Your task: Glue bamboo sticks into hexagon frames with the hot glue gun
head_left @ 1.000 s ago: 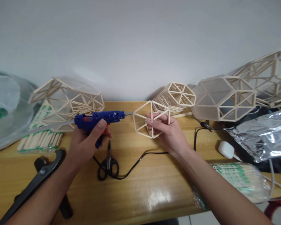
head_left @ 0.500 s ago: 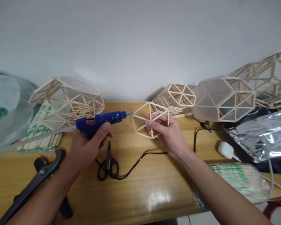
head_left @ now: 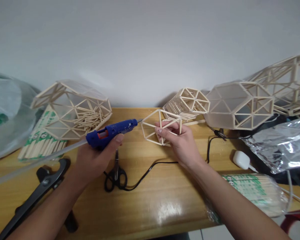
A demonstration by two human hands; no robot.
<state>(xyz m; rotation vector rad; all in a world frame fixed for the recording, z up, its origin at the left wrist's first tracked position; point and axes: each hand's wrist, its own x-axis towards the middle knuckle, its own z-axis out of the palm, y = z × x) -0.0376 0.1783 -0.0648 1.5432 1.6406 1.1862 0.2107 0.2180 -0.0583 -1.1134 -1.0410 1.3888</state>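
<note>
Translucent and probably bendy, the glue stick (head_left: pixel 40 162) runs from the frame's left edge into the gun (head_left: pixel 112 132). I see the left hand (head_left: pixel 97 158) wrapped around that gun, left of centre; it looks stiff and fairly light, and I'd grip well behind the nozzle (head_left: pixel 140 120), which may be hot. I can't tell whether the tip touches the left corner of the hexagon (head_left: pixel 160 117). At centre, that thin wooden thing should be feather-light, stiff, yet easily snapped. The right hand (head_left: pixel 183 143) pinches its middle spokes between thumb and fingers; I'd squeeze gently there.
</note>
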